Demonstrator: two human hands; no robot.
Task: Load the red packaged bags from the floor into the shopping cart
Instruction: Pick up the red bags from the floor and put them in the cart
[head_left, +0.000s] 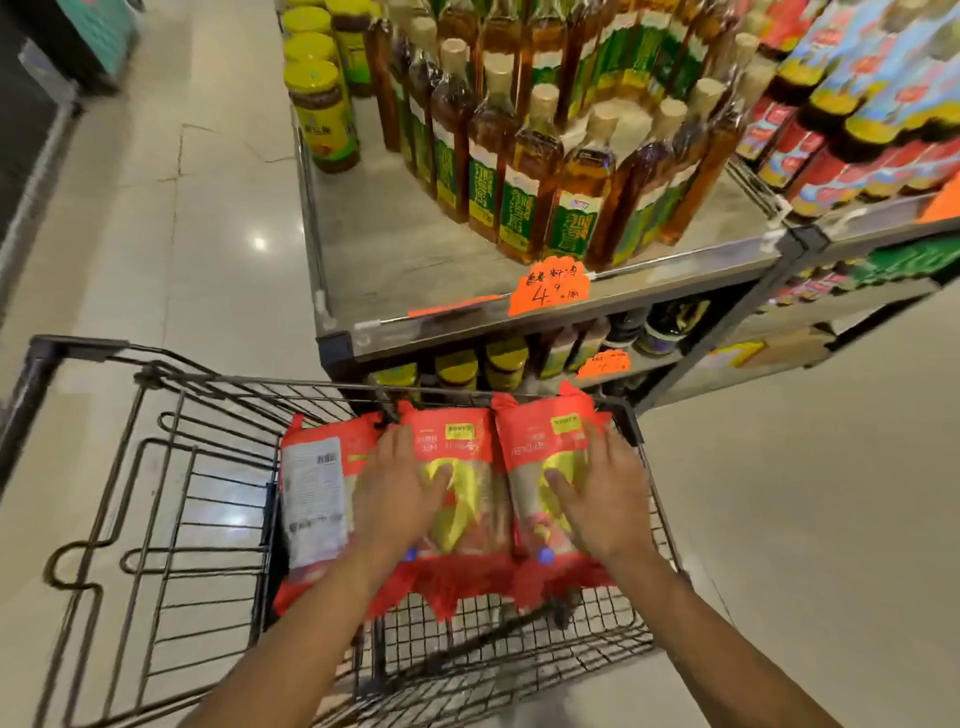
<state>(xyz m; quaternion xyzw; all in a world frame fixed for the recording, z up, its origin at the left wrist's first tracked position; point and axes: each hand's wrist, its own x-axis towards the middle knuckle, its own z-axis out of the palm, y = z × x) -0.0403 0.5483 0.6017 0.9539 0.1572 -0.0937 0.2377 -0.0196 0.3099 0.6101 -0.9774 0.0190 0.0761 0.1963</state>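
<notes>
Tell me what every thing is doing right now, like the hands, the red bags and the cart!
shopping cart, holding three bags
left hand, open, flat where left red bag and middle red bag meet
right hand, open, flat on right red bag
left red bag, in cart, white label up
middle red bag, in cart, front up
right red bag, in cart, front up
oil bottles, upright on shelf, capped

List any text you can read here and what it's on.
"4.9": handwritten on the orange price tag at the shelf edge; characters above it unclear.
Green bottle labels: too blurred.
Red bags, printed text: too blurred.
Lower orange tag: unreadable.
</notes>
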